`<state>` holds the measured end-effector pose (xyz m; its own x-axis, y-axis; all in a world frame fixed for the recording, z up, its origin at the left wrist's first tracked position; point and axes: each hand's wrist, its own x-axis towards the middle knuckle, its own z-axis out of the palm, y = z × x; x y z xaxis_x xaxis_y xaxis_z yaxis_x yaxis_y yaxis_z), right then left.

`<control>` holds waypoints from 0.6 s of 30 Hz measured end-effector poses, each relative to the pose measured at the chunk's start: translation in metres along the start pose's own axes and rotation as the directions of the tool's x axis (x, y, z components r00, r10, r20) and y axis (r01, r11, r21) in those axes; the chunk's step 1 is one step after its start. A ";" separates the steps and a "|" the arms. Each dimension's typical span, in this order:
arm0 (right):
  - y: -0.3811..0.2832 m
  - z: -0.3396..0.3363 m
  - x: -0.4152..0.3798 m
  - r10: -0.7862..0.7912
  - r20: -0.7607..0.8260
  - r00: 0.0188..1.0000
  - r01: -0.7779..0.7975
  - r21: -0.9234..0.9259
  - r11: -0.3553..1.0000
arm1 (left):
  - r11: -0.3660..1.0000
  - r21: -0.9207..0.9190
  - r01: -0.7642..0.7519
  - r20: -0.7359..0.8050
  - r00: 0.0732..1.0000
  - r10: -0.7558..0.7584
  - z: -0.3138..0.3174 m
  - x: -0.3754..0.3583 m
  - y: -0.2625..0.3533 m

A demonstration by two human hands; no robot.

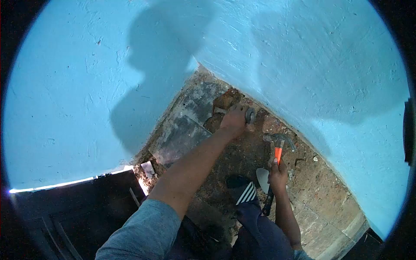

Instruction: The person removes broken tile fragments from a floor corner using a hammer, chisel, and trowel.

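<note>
My left hand (234, 120) is wrapped round a chisel. Its grey round butt (250, 115) shows on the right of the fist, and a flat pale end sticks out on the left, at the edge of broken floor. My right hand (278, 174) grips a claw hammer (278, 148) by its orange and black handle, the steel head raised to the right of my left hand and apart from the chisel. Just left of my right hand is a pale pointed blade (262, 178), like a trowel's; its handle cannot be made out.
Grey floor slabs (180, 141) lie in the corner between two blue walls (78, 95), with loose dirt and rubble (236, 154) beside them. My foot in a striped slipper (246, 193) rests below. A dark door (65, 216) is at lower left, near a small pale scrap (147, 169).
</note>
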<state>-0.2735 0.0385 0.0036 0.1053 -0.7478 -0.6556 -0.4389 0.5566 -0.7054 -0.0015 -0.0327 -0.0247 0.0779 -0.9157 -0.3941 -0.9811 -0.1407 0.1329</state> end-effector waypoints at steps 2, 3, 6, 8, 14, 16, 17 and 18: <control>0.019 0.001 0.009 -0.086 -0.030 0.996 0.085 -0.053 0.995 | 0.995 -0.071 0.077 0.047 0.996 -0.074 -0.019 -0.004 0.009; 0.025 0.002 0.012 -0.131 -0.042 0.990 0.127 -0.080 0.989 | 1.000 -0.013 0.022 0.014 1.000 -0.022 -0.010 -0.004 0.007; 0.012 0.002 0.006 -0.063 -0.040 0.997 0.061 -0.067 0.996 | 0.996 0.064 -0.060 0.021 0.998 0.059 0.010 -0.003 0.001; 0.005 0.001 0.002 -0.015 -0.026 1.000 0.014 -0.033 0.999 | 1.000 -0.021 -0.015 0.151 0.988 0.018 -0.004 -0.006 0.004; 0.026 0.003 0.010 -0.117 -0.018 0.993 0.117 -0.025 0.993 | 0.994 -0.025 -0.103 -0.025 0.994 0.102 0.019 0.001 -0.020; 0.026 0.004 0.009 -0.106 -0.015 0.994 0.106 -0.020 0.994 | 0.996 -0.023 -0.085 -0.024 0.996 0.084 0.010 -0.009 -0.014; 0.031 0.006 0.010 -0.092 -0.023 0.996 0.091 -0.028 0.995 | 0.998 -0.033 -0.060 -0.024 0.998 0.059 0.006 -0.013 -0.010; 0.035 0.007 0.012 -0.076 -0.030 0.997 0.075 -0.037 0.997 | 0.998 -0.065 -0.001 0.093 0.996 0.008 -0.009 -0.018 -0.002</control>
<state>-0.2815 0.0516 -0.0306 0.1111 -0.7986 -0.5915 -0.4624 0.4853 -0.7421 0.0006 -0.0196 -0.0100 0.0537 -0.8777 -0.4762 -0.9676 -0.1635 0.1923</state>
